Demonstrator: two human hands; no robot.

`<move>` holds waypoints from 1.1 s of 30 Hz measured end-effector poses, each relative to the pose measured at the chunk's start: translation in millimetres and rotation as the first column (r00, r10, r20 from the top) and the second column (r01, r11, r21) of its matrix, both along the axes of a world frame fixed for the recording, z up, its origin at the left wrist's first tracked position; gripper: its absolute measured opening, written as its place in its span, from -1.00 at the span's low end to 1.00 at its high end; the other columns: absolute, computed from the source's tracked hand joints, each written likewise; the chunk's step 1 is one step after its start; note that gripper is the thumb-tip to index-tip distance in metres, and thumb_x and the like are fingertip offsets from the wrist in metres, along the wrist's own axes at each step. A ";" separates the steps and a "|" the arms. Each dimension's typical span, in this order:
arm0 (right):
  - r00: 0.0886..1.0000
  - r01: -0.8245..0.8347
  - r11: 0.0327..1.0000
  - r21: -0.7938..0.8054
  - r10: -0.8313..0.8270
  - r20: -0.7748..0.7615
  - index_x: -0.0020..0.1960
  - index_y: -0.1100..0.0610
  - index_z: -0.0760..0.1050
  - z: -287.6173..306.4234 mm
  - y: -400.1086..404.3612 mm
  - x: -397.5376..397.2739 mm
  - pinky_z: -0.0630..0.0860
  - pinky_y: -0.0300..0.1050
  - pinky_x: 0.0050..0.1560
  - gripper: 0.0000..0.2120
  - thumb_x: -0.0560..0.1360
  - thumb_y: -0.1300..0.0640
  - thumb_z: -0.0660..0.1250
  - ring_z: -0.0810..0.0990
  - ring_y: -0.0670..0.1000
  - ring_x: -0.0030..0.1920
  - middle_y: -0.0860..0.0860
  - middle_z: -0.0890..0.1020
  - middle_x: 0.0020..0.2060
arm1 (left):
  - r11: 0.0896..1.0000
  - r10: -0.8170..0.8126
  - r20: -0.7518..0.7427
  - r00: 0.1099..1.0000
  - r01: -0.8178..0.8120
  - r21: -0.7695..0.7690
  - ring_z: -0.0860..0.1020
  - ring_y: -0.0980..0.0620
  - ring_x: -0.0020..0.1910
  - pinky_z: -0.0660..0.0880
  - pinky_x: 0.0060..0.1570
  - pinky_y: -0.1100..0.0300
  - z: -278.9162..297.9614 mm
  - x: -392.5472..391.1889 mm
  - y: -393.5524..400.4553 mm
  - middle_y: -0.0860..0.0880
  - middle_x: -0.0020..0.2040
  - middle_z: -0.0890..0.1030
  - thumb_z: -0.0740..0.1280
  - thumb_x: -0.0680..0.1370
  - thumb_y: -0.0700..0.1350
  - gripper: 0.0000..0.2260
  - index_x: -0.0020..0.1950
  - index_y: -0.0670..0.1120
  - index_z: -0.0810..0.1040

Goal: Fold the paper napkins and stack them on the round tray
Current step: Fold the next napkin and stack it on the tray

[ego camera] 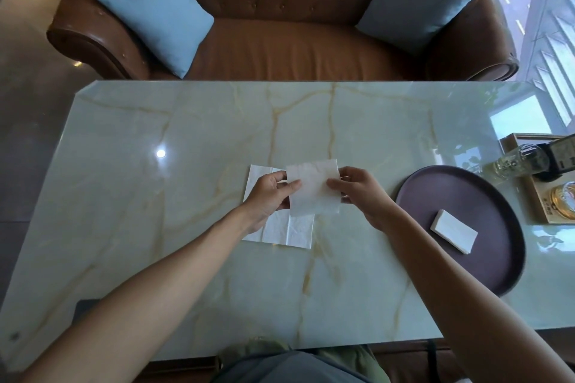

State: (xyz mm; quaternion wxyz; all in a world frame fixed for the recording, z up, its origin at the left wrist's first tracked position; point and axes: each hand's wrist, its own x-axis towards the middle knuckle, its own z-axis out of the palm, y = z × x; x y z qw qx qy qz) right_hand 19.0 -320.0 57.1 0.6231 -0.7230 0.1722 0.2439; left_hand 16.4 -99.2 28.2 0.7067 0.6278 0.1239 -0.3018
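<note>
A napkin is pinched between the left hand and right hand; under the left fingers lies a flat napkin sheet on the table; right of the right fingers, the round tray bears a folded napkin.

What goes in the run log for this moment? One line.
step: folding | left hand + right hand: gripping napkin | flat napkins: table | tray: folded stack

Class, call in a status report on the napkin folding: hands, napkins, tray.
Left hand and right hand pinch one napkin above the table. Unfolded napkins lie beneath. Folded stack on round tray. Nothing obstructing.
</note>
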 end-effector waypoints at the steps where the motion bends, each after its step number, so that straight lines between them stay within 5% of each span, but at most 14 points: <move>1: 1.000 0.016 1.000 -0.007 -0.016 0.000 0.22 0.27 0.55 0.1 1.0 0.5 0.64 -0.06 -0.04 -0.74 0.55 0.24 0.40 0.69 0.08 -0.08 0.14 0.71 -0.05 | 1.000 0.000 0.010 1.000 0.000 0.014 0.67 -0.22 0.18 0.61 0.20 -0.08 0.3 0.8 0.6 -0.18 0.13 0.72 0.40 0.61 -0.13 -0.77 0.26 -0.13 0.61; 4: 0.999 -0.006 0.996 -0.087 0.010 0.038 0.37 0.12 0.42 -0.4 1.6 0.2 0.60 0.01 0.05 -0.56 0.53 0.21 0.44 0.65 0.06 -0.11 0.10 0.70 -0.09 | 0.996 -0.027 0.073 0.997 0.020 0.089 0.70 -0.14 0.11 0.60 0.20 -0.13 3.2 1.7 1.3 -0.15 0.07 0.74 0.43 0.58 -0.08 -0.72 0.27 -0.07 0.55; 7: 0.991 -0.094 0.983 -0.155 0.108 0.083 0.39 -0.02 0.36 2.9 2.9 -1.3 0.46 -0.22 -0.21 -0.51 0.54 0.22 0.41 0.53 0.00 -0.25 0.04 0.62 -0.24 | 0.979 -0.062 0.133 0.989 0.034 0.199 0.71 0.07 -0.01 0.62 0.07 0.13 7.5 2.1 -1.3 -0.05 -0.01 0.74 0.46 0.55 -0.04 -0.55 0.38 -0.01 0.39; 10: 0.991 -0.082 0.990 -0.115 0.093 0.092 0.44 -0.01 0.36 3.6 4.2 -2.2 0.39 -0.30 -0.29 -0.47 0.53 0.24 0.41 0.48 0.00 -0.23 0.10 0.57 -0.22 | 0.974 -0.074 0.163 0.984 0.036 0.226 0.66 -0.03 0.15 0.56 0.24 0.02 3.1 3.2 -3.0 -0.08 0.15 0.69 0.54 0.44 0.08 -0.21 0.55 0.20 0.16; 13: 0.995 -0.034 0.998 -0.061 0.040 0.090 0.48 -0.11 0.30 3.5 5.2 -2.3 0.42 -0.28 -0.17 -0.38 0.53 0.24 0.42 0.50 -0.06 -0.23 0.04 0.57 -0.23 | 0.965 -0.101 0.183 0.978 0.052 0.256 0.59 -0.09 0.25 0.52 0.31 -0.01 -0.1 4.0 -0.5 -0.15 0.25 0.60 0.60 0.33 0.06 -0.10 0.49 0.40 0.14; 17: 0.998 0.002 1.000 -0.014 -0.001 0.059 0.53 -0.11 0.29 1.5 4.8 -1.3 0.45 -0.11 0.06 -0.33 0.51 0.23 0.44 0.54 -0.04 -0.15 -0.01 0.59 -0.24 | 0.963 -0.165 0.214 0.963 0.110 0.245 0.62 0.01 0.07 0.57 0.12 0.17 1.3 3.5 0.3 -0.07 0.22 0.63 0.53 0.44 -0.25 -0.30 0.50 0.09 0.38; 21: 0.999 0.040 0.999 0.031 -0.040 0.006 0.54 0.02 0.28 1.2 6.5 -2.2 0.53 0.08 0.25 -0.32 0.50 0.25 0.46 0.64 0.07 0.00 0.10 0.65 -0.08 | 0.951 -0.173 0.217 0.961 0.106 0.289 0.60 0.07 0.06 0.51 0.09 0.26 1.3 2.8 0.4 0.01 0.31 0.59 0.50 0.48 -0.25 -0.48 0.40 0.03 0.51; 26: 0.995 0.095 0.994 0.052 -0.093 -0.045 0.52 0.02 0.29 7.0 6.1 -5.2 0.63 -0.11 -0.08 -0.40 0.55 0.22 0.41 0.67 0.06 -0.18 0.17 0.68 -0.07 | 0.974 -0.112 0.161 0.981 0.077 0.212 0.58 0.04 0.24 0.52 0.23 0.08 -0.7 3.0 -0.8 0.11 0.21 0.64 0.51 0.45 -0.02 -0.68 0.20 0.14 0.64; 28: 0.986 0.143 0.987 0.076 -0.135 -0.100 0.53 0.09 0.28 7.9 6.1 -6.1 0.64 -0.07 -0.11 -0.40 0.55 0.20 0.41 0.68 0.06 -0.23 0.16 0.68 -0.09 | 0.985 -0.070 0.112 0.991 0.051 0.165 0.61 0.03 0.11 0.55 0.15 0.04 -0.9 2.7 -0.6 0.07 0.06 0.66 0.47 0.45 0.07 -0.77 0.10 0.15 0.69; 33: 0.941 0.268 0.933 0.239 -0.200 -0.274 0.52 0.26 0.21 10.2 3.5 -14.2 0.66 0.03 -0.19 -0.40 0.56 0.29 0.37 0.72 0.15 -0.23 0.22 0.65 -0.05 | 0.983 0.012 0.127 0.992 -0.035 0.180 0.59 0.04 -0.05 0.49 0.03 0.15 -2.4 2.1 -1.1 -0.02 -0.02 0.66 0.42 0.52 -0.07 -0.86 0.05 0.07 0.69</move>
